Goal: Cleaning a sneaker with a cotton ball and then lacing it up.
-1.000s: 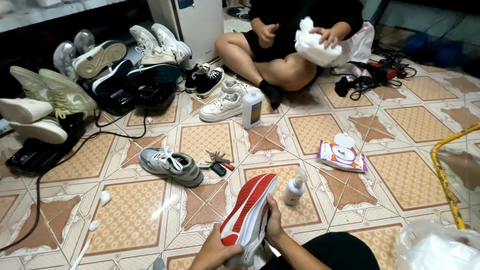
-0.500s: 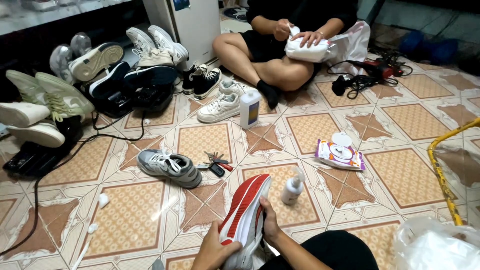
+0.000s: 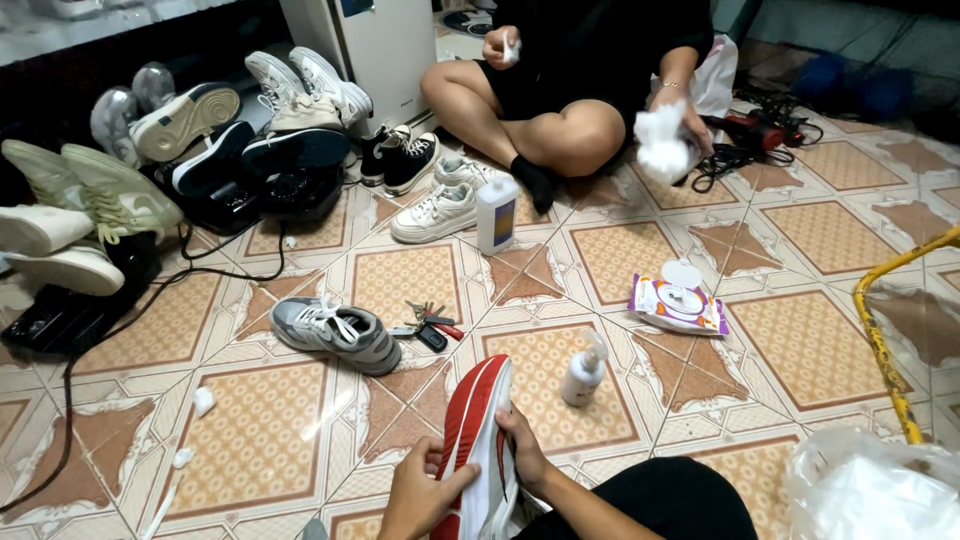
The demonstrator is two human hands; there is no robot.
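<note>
Down at the near edge of the tiled floor (image 3: pixel 300 440), seen from the head camera, the person holds a red-and-white sneaker (image 3: pixel 480 450) upright between both hands, its red sole facing left and its toe pointing away. The left hand (image 3: pixel 420 495) is curled around the sole side near the heel, thumb pressed onto the red edge. The right hand (image 3: pixel 522 448) clasps the opposite, white side, fingers folded over the upper. Just beside the shoe's toe, on the right, stands a small white pump bottle (image 3: pixel 583 370). Farther toward the middle of the floor lies a flat pack of wipes (image 3: pixel 678 303) with its lid flipped up. To the left of the shoe, a grey sneaker (image 3: pixel 335 333) lies on its sole, and a bunch of keys (image 3: pixel 428 325) sits right next to it. A taller white bottle (image 3: pixel 496 213) stands near a white sneaker (image 3: pixel 435 212). At the far edge, another person sits cross-legged, holding a crumpled white wad (image 3: pixel 660 140) in one hand. Along the left edge, many shoes are piled (image 3: pixel 200 120) over black cables. A yellow metal frame (image 3: pixel 885 330) curves along the right edge.
</note>
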